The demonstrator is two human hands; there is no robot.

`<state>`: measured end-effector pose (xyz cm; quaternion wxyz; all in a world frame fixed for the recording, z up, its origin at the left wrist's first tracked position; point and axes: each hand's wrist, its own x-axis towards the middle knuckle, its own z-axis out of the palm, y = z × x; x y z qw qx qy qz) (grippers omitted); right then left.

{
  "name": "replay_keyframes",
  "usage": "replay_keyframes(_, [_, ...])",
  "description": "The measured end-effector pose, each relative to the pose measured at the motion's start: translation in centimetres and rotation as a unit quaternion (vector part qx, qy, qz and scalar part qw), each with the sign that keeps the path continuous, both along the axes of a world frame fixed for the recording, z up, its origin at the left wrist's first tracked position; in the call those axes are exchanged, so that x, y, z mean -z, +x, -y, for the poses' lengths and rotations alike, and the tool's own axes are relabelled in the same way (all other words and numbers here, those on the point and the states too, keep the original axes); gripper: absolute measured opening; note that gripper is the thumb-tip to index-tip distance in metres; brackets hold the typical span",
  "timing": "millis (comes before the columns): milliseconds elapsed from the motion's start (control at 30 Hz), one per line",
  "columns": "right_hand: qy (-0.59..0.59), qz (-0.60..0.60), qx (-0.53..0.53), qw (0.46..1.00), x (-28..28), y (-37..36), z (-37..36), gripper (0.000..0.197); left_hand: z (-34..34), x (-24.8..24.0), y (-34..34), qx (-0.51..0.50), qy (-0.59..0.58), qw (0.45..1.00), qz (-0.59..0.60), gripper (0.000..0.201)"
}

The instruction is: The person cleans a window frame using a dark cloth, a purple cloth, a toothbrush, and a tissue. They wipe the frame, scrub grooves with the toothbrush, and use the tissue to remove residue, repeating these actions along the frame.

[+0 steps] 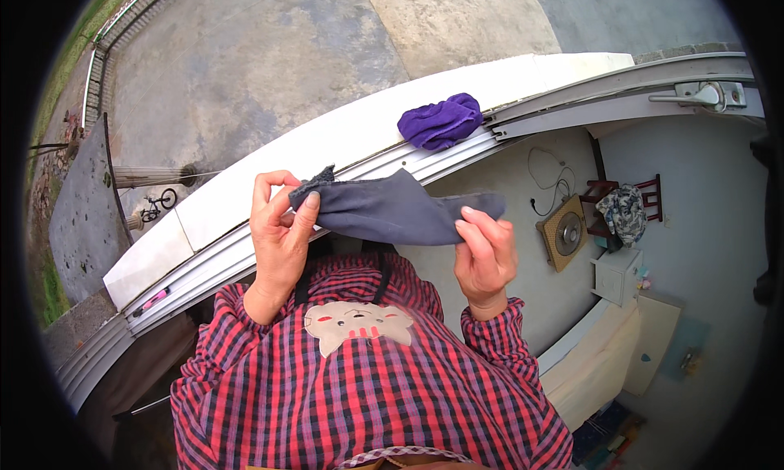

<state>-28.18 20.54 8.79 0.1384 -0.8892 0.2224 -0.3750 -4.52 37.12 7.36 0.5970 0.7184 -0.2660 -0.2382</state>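
Note:
A dark grey piece of cloth (380,210) is stretched between my two hands, above the window track. It looks folded flat, with a rough, fuzzy black edge at its left end. My left hand (280,217) pinches that end between thumb and fingers. The rounded right end is gripped by my right hand (485,253), the thumb behind the cloth and hard to see. Just beyond the cloth a crumpled purple cloth (441,123) lies on the sill, partly over the track.
The white sill (327,135) and metal window track (204,266) curve across in front of me. A pink-handled tool (151,301) lies in the track at left. A window handle (702,97) is at upper right. Inside stand a red chair (651,199) and a white cabinet (614,276).

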Motion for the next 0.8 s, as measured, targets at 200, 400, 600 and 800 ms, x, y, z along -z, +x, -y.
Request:
replay_keyframes(200, [0.021,-0.107,0.02,0.994,3.5,-1.2,7.4,0.037,5.3,1.1,-2.5,0.112,0.243,0.941,0.209,0.038])
replay_keyframes(400, [0.005,-0.101,0.005,0.995,5.4,-2.4,8.9,0.04,6.5,0.1,-4.2,0.098,0.212,0.943,0.237,0.038])
replay_keyframes(600, [0.018,-0.174,-0.003,0.985,4.7,-3.6,12.0,0.041,8.4,-0.4,-5.8,0.137,0.24,0.927,0.256,0.037])
replay_keyframes(800, [0.03,-0.139,0.033,0.989,8.2,-4.2,11.6,0.045,8.0,1.1,-7.1,0.194,0.293,0.901,0.254,0.04])
